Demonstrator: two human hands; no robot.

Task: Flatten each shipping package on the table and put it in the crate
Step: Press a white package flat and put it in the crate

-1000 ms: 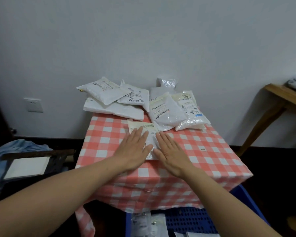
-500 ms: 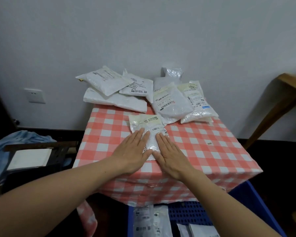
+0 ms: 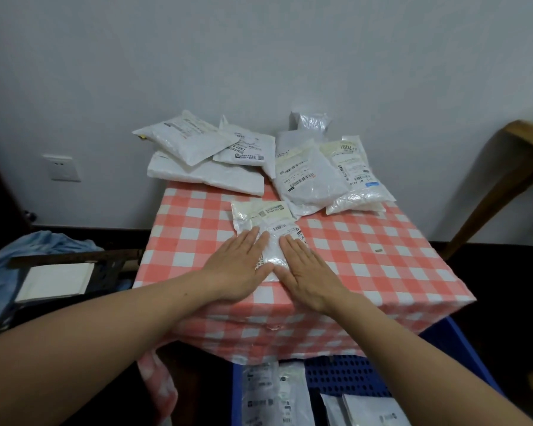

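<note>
Pressing with straight, open fingers, the left hand [image 3: 240, 267] and the right hand [image 3: 305, 273] flatten one package [image 3: 263, 218] near the table [image 3: 382, 256] front, while some packages [image 3: 268, 395] already lie in the crate [image 3: 345, 375] and a pile [image 3: 308, 179] waits behind.

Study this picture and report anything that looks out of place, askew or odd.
The packages at the back of the table lie heaped crookedly; the left stack juts past the table edge. A small brownish scrap, too small to identify, lies alone on the table, right of the right hand.
</note>
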